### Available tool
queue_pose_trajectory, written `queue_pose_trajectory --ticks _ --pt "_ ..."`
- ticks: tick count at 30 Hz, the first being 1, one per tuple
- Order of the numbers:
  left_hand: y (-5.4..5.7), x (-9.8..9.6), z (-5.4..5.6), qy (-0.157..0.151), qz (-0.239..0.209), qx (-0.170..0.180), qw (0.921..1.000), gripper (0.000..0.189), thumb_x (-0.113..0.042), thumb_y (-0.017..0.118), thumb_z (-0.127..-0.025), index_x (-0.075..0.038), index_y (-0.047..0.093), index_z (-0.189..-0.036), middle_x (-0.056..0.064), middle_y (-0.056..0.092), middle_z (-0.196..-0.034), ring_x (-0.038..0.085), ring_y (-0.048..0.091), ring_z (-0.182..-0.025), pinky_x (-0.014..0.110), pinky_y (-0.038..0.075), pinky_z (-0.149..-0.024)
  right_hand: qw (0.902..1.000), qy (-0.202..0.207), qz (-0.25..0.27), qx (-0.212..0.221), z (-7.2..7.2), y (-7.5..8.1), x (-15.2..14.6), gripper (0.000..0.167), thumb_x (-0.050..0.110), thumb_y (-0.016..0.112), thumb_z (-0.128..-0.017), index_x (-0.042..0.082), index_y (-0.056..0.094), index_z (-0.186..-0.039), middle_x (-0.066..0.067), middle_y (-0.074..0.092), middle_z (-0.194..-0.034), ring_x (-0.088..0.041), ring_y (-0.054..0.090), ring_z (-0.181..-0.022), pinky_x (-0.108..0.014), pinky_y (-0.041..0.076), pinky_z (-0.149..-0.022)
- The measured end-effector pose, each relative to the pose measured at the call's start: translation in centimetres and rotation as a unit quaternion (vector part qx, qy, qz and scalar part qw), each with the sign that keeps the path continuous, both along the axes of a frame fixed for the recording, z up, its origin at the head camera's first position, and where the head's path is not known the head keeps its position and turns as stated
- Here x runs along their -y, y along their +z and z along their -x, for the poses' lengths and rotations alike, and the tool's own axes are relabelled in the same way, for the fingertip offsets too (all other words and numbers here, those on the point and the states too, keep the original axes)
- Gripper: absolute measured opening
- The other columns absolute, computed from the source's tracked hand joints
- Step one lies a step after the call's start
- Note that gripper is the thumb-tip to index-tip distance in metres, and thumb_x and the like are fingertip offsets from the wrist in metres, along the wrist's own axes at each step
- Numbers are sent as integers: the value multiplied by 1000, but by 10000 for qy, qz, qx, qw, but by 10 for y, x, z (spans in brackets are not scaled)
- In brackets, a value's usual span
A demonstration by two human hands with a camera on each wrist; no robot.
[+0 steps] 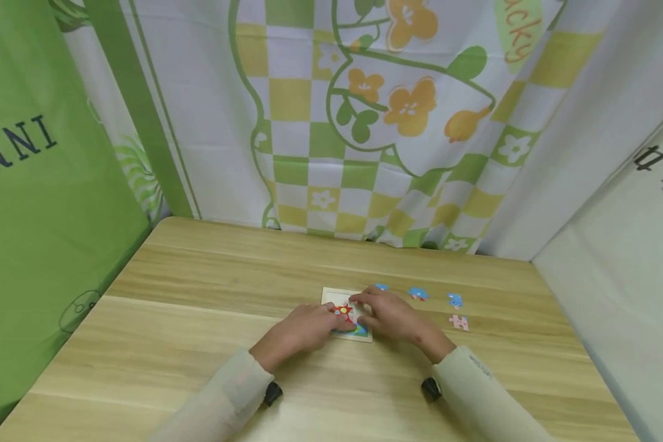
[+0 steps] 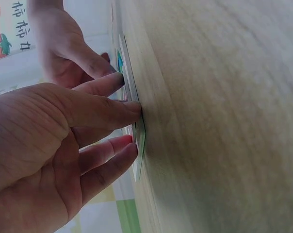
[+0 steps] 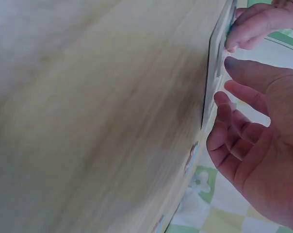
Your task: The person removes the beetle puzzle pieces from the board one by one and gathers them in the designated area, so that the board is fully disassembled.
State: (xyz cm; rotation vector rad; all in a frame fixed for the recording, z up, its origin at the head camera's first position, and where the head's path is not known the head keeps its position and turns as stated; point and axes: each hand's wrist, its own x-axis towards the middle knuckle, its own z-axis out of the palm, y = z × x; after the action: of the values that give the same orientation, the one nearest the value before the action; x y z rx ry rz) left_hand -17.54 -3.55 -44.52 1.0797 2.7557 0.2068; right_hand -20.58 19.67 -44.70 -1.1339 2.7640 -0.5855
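Note:
A small square jigsaw board (image 1: 334,295) with a pale frame lies on the table, partly filled with pieces. Among them a red piece with dots (image 1: 343,310) shows between the hands; the board's lower part is blue and green. My left hand (image 1: 308,326) rests on the board's left side, its fingers fairly straight and touching the pieces and edge. Over the right side is my right hand (image 1: 393,314), thumb and fingers loosely bent and apart. In the right wrist view nothing shows between the thumb (image 3: 248,73) and fingers. Both hands hide part of the board.
Loose jigsaw pieces lie right of the board: a blue one (image 1: 418,293), another blue one (image 1: 455,299), a pink one (image 1: 459,321) and a blue one (image 1: 382,286) partly behind the right hand. A patterned curtain (image 1: 290,135) hangs behind the wooden table (image 1: 199,282).

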Motion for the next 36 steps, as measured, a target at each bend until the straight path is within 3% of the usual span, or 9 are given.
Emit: queue_pose_trajectory --ticks 3,7,14,17,26,28,30,33,36 --pt "0 1 -1 -14 -24 -12 10000 52 -7 64 -101 -42 65 -140 7 65 -133 21 63 -108 32 50 -65 9998 61 -127 153 3 0 5 42 14 69 -100 2 62 -139 -9 60 -116 -15 54 -85 -37 49 -77" --pt "1 2 -2 5 -50 29 10000 52 -6 64 -100 -40 65 -140 6 64 -135 19 63 -103 30 48 -61 9993 100 -167 308 7 1 10 41 12 69 -99 3 63 -139 -10 58 -115 -15 52 -81 -35 48 -74" --pt "1 2 -1 -5 -42 0 10000 52 -6 66 -99 -39 66 -139 3 63 -138 15 61 -95 27 45 -57 9979 343 -45 543 9 1 16 39 2 65 -98 2 66 -137 -13 59 -116 -22 58 -93 -37 50 -80" --pt "1 2 -1 -7 -32 -13 10000 53 -5 65 -99 -40 65 -139 3 60 -143 17 63 -101 28 45 -57 9975 336 -59 613 9 0 17 37 3 63 -99 4 66 -136 -12 59 -115 -21 58 -93 -35 49 -78" --pt "0 2 0 -94 -46 -96 9999 54 -1 68 -96 -38 69 -134 4 60 -143 19 60 -126 32 55 -77 9967 277 132 753 9 0 17 34 3 64 -99 4 69 -132 -8 61 -112 -18 56 -89 -32 49 -77" --pt "-1 2 1 -86 -134 -70 9998 53 1 69 -95 -37 70 -132 3 62 -141 18 64 -118 31 54 -74 9964 285 177 776 10 0 16 34 1 64 -98 4 69 -132 -9 61 -111 -19 57 -90 -33 49 -78" --pt "-2 2 2 -51 -251 -39 9997 54 3 69 -93 -37 72 -129 4 65 -136 15 66 -97 28 50 -65 9963 291 180 790 11 0 17 35 0 64 -97 4 70 -131 -9 62 -112 -20 57 -93 -34 49 -79" --pt "-3 2 3 -7 -381 -15 9993 55 6 70 -90 -36 75 -125 6 71 -126 11 50 -68 24 37 -54 9959 288 161 839 13 1 18 36 -3 64 -95 3 70 -130 -10 63 -114 -23 58 -96 -35 49 -81" --pt "-4 3 5 -21 -471 -21 9989 54 7 70 -90 -35 76 -124 6 71 -125 11 39 -62 24 31 -52 9956 228 152 897 14 3 19 37 -4 64 -94 3 71 -129 -9 63 -113 -22 58 -95 -35 49 -81"
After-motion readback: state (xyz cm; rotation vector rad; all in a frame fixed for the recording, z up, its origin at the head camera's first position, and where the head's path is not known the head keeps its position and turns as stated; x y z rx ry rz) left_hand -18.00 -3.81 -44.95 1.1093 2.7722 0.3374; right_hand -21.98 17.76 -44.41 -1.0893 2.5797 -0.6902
